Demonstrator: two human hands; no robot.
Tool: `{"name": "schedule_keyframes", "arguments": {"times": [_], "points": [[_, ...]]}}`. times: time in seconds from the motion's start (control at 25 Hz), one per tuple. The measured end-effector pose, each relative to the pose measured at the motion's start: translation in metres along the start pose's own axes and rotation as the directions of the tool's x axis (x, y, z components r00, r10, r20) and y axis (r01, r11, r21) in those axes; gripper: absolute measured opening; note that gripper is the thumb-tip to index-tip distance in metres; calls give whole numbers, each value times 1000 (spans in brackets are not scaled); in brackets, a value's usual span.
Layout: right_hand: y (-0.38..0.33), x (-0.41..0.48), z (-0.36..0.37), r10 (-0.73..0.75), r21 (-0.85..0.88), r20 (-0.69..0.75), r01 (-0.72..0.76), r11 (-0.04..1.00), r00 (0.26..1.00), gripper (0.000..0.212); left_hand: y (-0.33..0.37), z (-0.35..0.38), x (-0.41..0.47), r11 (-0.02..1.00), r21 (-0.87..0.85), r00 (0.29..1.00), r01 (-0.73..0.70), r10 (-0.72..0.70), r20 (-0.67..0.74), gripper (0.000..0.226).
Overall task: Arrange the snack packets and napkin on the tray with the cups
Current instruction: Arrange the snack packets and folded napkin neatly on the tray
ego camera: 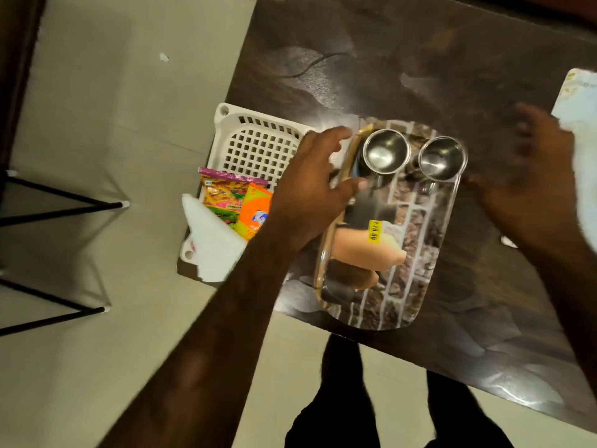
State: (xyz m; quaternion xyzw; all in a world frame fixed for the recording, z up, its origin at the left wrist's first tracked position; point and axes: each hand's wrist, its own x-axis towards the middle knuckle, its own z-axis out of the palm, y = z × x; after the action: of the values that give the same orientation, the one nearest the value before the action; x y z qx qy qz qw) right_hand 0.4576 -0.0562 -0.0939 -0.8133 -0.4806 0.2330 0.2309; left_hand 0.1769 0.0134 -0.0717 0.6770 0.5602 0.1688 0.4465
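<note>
Dark surface [420, 76] bears the tray [324, 253], where the left hand [310, 189], spread empty like the right hand [529, 189], could topple the nearer steel cup [384, 153].

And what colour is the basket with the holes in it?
The basket is white; the head view shows it best.
</note>
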Motion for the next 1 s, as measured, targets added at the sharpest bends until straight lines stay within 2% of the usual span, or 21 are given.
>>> {"name": "schedule_keyframes", "arguments": {"times": [0.04, 0.08, 0.12, 0.2, 0.28, 0.32, 0.4, 0.48, 0.56, 0.68, 0.76, 0.84, 0.96, 1.0], "points": [[5, -9, -4, 21, -6, -48, -22, 1000, 999, 70, -10, -20, -18, 1000, 21, 994, -6, 8, -107, 56], [8, -21, -6, 43, -2, -37, -43, 999, 998, 55, -24, -41, -36, 999, 45, 976, 21, -11, -219, 46], [6, -36, -5, 60, 30, 38, -61, 998, 998, 43, -39, -63, -52, 995, 61, 946, 84, -61, -319, 38], [-12, -68, 4, 58, 154, 288, -106, 982, 956, 36, -67, -102, -76, 958, 84, 876, 273, -212, -434, 31], [-38, -93, 20, 8, 193, 490, -118, 974, 871, 39, -87, -120, -90, 881, 128, 821, 455, -359, -444, 35], [-50, -101, 33, -3, 193, 556, -125, 973, 831, 38, -93, -123, -93, 855, 168, 817, 491, -384, -431, 39], [-76, -108, 63, -10, 207, 653, -166, 964, 757, 38, -98, -119, -94, 864, 268, 872, 426, -313, -377, 43], [-103, -105, 94, 21, 225, 715, -258, 940, 699, 49, -101, -111, -85, 865, 351, 919, 357, -259, -297, 50], [-127, -93, 118, 68, 230, 729, -337, 913, 682, 53, -105, -104, -67, 815, 388, 898, 430, -345, -272, 63], [-149, -79, 140, 102, 205, 714, -346, 915, 692, 38, -112, -96, -43, 760, 290, 813, 581, -528, -245, 74], [-155, -77, 146, 114, 220, 696, -363, 906, 708, 27, -116, -93, -39, 757, 294, 812, 584, -549, -198, 70], [-154, -78, 138, 110, 355, 682, -458, 815, 723, 20, -120, -92, -40, 768, 324, 833, 553, -523, -182, 65], [-130, -73, 103, 102, 577, 607, -525, 625, 788, 22, -125, -96, -45, 812, 248, 848, 528, -490, -200, 62], [-116, -72, 87, 111, 622, 606, -556, 552, 788, 19, -126, -98, -45, 814, 225, 844, 535, -502, -190, 60]]}}
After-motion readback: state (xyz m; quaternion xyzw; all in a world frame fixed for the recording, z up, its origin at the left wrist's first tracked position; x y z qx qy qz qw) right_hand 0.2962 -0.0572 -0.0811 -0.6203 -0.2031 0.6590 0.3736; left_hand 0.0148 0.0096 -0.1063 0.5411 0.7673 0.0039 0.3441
